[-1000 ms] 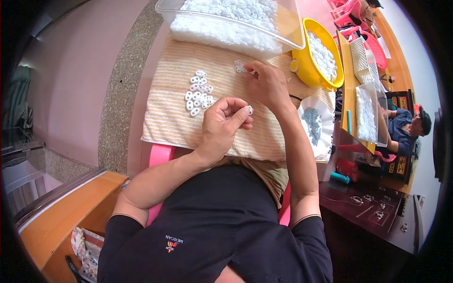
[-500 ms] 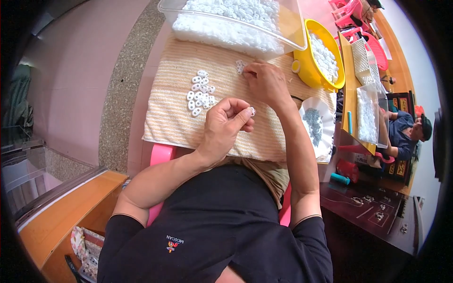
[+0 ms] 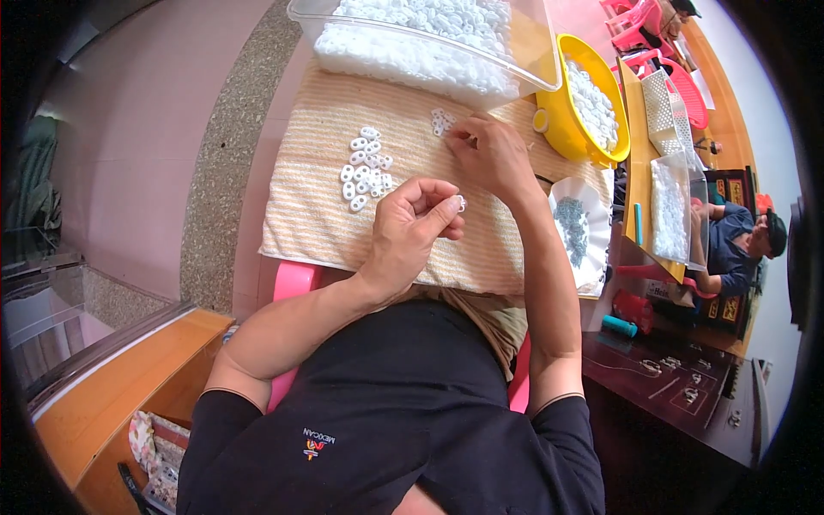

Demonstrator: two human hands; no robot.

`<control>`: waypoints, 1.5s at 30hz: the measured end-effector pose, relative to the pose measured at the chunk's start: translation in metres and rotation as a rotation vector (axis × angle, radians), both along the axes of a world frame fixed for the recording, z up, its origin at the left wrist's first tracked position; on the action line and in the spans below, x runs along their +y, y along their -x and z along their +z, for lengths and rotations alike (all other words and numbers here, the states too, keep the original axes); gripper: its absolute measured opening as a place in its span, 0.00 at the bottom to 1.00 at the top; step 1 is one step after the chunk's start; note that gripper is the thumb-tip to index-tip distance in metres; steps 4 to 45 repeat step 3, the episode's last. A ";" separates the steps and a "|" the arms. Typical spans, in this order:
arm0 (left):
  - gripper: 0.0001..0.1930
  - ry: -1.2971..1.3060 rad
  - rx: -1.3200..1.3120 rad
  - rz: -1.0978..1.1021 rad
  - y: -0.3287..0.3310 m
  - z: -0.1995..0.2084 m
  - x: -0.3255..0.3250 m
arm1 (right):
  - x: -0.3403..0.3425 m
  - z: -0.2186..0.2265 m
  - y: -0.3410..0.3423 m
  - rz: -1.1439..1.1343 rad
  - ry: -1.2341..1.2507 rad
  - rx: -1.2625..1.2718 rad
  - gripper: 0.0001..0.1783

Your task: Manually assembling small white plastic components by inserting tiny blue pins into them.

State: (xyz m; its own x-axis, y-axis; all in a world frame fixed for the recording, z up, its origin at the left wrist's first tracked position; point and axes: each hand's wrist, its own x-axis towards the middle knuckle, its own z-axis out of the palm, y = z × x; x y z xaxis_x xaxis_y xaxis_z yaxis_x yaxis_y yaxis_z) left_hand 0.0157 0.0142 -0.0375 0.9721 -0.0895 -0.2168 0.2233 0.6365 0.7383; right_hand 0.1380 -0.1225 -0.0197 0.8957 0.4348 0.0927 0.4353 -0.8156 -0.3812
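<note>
My left hand [image 3: 414, 219] pinches a small white plastic piece [image 3: 462, 203] between thumb and forefinger, above a striped towel [image 3: 318, 225]. Farther off and to the right, my right hand [image 3: 491, 154] is bent palm down with its fingertips drawn together; whatever they hold, if anything, is hidden. Just left of those fingertips lies a small cluster of white pieces [image 3: 442, 122]. A loose group of white oval pieces with two holes each [image 3: 359, 158] rests on the towel, left of my left hand.
A clear plastic bin [image 3: 536, 51] full of white pieces stands at the far edge. At right are a yellow tub [image 3: 620, 142] of white pieces and a pleated white paper holder [image 3: 592, 202] with small grey parts. Another person [image 3: 738, 240] sits farther right beside a clear container [image 3: 669, 215].
My right hand has shifted slightly right and nearer, away from the small cluster. The left hand keeps its pinch on the white piece, almost unmoved.
</note>
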 end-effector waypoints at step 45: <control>0.09 0.022 0.010 -0.028 0.000 -0.003 0.000 | 0.000 -0.006 -0.003 -0.001 0.022 -0.060 0.15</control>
